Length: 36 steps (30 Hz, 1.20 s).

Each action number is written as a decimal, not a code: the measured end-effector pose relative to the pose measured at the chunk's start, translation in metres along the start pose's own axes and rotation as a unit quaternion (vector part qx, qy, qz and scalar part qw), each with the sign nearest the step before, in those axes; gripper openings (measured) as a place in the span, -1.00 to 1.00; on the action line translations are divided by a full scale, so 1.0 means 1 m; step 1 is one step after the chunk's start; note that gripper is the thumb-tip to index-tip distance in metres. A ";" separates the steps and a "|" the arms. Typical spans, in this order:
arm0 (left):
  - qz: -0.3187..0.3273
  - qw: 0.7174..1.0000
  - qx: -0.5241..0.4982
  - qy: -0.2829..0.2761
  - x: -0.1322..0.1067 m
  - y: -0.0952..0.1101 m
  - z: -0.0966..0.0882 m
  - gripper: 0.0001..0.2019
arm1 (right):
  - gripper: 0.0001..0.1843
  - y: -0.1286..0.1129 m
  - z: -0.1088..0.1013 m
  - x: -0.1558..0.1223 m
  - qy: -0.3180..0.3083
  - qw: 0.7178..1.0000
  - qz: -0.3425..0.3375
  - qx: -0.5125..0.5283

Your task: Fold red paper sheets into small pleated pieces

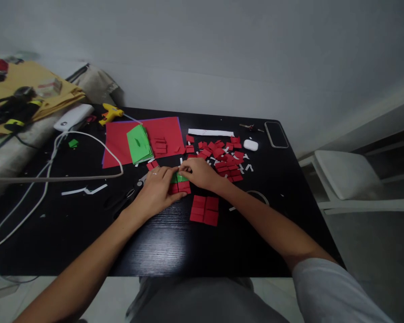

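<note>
Both my hands rest on a small red and green paper piece (181, 183) in the middle of the black table (161, 242). My left hand (156, 186) lies over its left side, fingers curled down and pressing on it. My right hand (202, 172) pinches its top edge with the fingertips. A block of joined red paper squares (204, 209) lies just in front of my right wrist. A heap of several small red paper pieces (224, 157) sits beyond my right hand.
A red sheet (164, 130) with a stack of green paper (138, 143) lies at the back, a yellow glue gun (110, 113) behind it. Scissors (128, 197) lie by my left wrist. A phone (276, 134), a white earbud case (251, 145), a white cable (47, 172) and a white chair (346, 175) are around.
</note>
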State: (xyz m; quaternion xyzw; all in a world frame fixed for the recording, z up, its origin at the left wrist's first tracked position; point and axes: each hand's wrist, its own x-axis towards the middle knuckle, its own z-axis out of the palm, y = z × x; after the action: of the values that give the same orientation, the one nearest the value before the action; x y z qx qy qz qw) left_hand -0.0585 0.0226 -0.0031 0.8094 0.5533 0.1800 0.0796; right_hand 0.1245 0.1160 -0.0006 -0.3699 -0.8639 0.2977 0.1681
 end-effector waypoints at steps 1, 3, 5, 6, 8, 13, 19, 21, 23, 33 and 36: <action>0.002 1.000 -0.003 -0.001 -0.001 0.000 0.001 -0.33 | -0.95 0.000 0.000 0.000 0.005 1.000 0.004 0.006; 0.002 1.000 -0.008 -0.006 -0.001 -0.001 0.002 -0.32 | -0.93 0.000 -0.002 -0.001 0.020 1.000 0.013 0.015; 0.000 1.000 -0.011 -0.011 -0.001 -0.001 0.004 -0.30 | -0.92 0.000 -0.005 -0.003 0.038 0.999 0.024 0.023; -0.001 1.000 -0.013 -0.011 -0.002 0.000 0.004 -0.28 | -0.91 0.001 -0.007 -0.005 0.046 0.998 0.030 0.025; -0.002 1.000 -0.019 -0.011 -0.002 0.000 0.005 -0.26 | -0.88 0.002 -0.014 -0.010 0.063 0.997 0.045 0.027; -0.005 0.999 -0.042 -0.015 -0.003 -0.001 0.005 -0.21 | -0.84 0.005 -0.046 -0.033 0.124 0.985 0.110 -0.044; 0.001 0.998 -0.056 -0.027 -0.003 -0.003 0.007 -0.18 | -0.78 0.009 -0.076 -0.071 0.160 0.976 0.096 -0.114; 0.004 0.998 -0.061 -0.028 -0.003 -0.003 0.008 -0.22 | -0.82 0.011 -0.081 -0.083 0.174 0.972 0.107 -0.114; 0.003 0.998 -0.065 -0.026 -0.002 -0.003 0.008 -0.23 | -0.83 0.013 -0.086 -0.095 0.186 0.969 0.127 -0.106; -0.062 0.966 -0.242 0.061 -0.002 0.003 -0.002 -0.31 | -0.89 -0.019 -0.065 -0.143 0.042 0.986 0.145 0.070; -0.061 0.925 -0.369 0.069 -0.003 0.009 -0.008 -0.46 | -0.89 -0.017 -0.052 -0.152 0.040 0.987 0.125 0.092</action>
State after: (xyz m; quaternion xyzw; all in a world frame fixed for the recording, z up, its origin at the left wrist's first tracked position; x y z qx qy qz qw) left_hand -0.0545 0.0154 0.0066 0.6728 0.5007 0.4216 0.3448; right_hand 0.2437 0.0145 0.0398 -0.4695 -0.7726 0.3792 0.1973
